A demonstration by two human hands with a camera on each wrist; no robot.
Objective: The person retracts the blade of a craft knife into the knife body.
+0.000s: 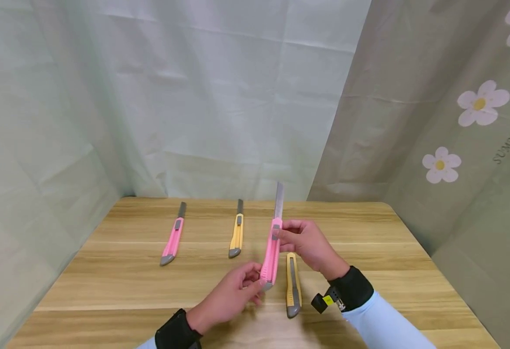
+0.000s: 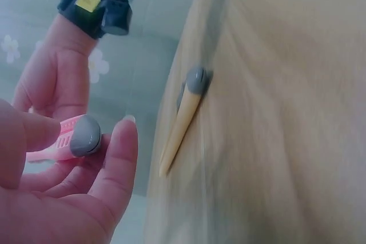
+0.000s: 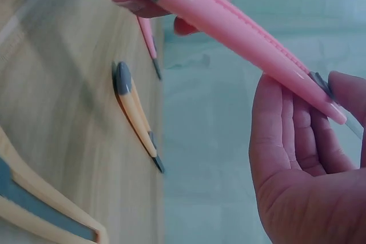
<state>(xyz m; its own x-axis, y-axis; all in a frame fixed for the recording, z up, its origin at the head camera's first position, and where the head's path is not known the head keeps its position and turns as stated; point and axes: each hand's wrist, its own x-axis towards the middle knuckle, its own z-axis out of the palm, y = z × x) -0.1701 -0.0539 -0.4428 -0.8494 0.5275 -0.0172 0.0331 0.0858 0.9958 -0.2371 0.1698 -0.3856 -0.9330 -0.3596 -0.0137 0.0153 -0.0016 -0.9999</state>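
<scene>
Pink utility knife held in the air above the wooden table, blade run far out and pointing away from the person. Left hand pinches the grey butt end between thumb and fingertips; right hand pinches the body near the grey slider, thumb on or beside it.

Risks, as judged:
- Long exposed blade may flex or snap if it is pressed sideways.
- Right fingers sit close to the blade root; a slip forward could cut them.
- Light fingertip hold at the butt could let the knife twist or drop onto the yellow knife just below.

Another pink knife and yellow knife lie farther back, well apart.
</scene>
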